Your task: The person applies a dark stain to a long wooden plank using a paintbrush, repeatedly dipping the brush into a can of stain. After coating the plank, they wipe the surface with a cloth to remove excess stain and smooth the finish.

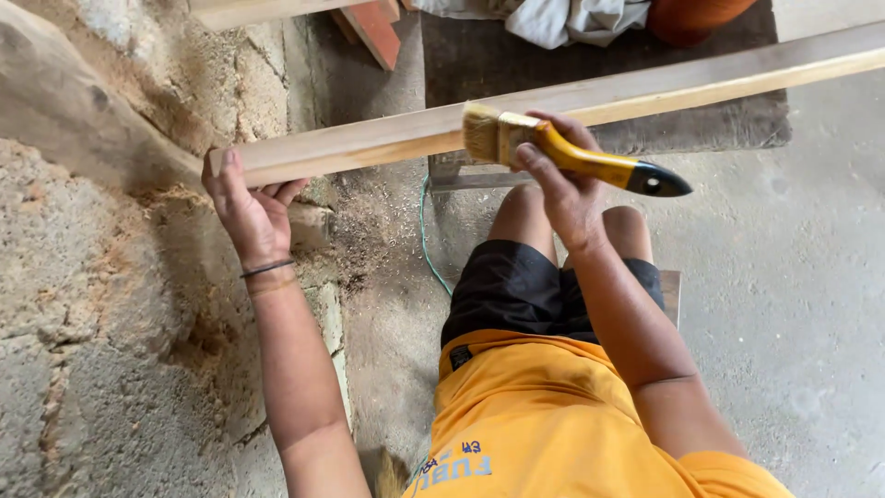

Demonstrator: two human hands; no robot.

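Wooden and pale, a long plank [553, 106] is running across the head view from about nine o'clock up toward two o'clock, its near end propped by a rough block wall [101, 304] dusted with sawdust. The left hand [247, 207] is gripping that near end, fingers curling under the lower edge and thumb lying along the end face. The right hand [564, 189] is closing around the yellow handle of a paintbrush [572, 152], whose pale bristles are touching the plank's side face just right of centre, while the black handle tip is pointing toward three o'clock.

Below the hands, at six o'clock, the person's orange shirt [544, 415] and black shorts [516, 286] are filling the frame, knees bending under the plank. A thin green cord [426, 231] is trailing down the concrete floor [793, 304]. At twelve o'clock a crumpled grey cloth [562, 18] is lying on a dark mat.

The plank is looking stiff, fairly light for its length and dry rather than slippery; holding it at the end, as the left hand is doing, likely steadies it best. The brush is light, best held mid-handle.
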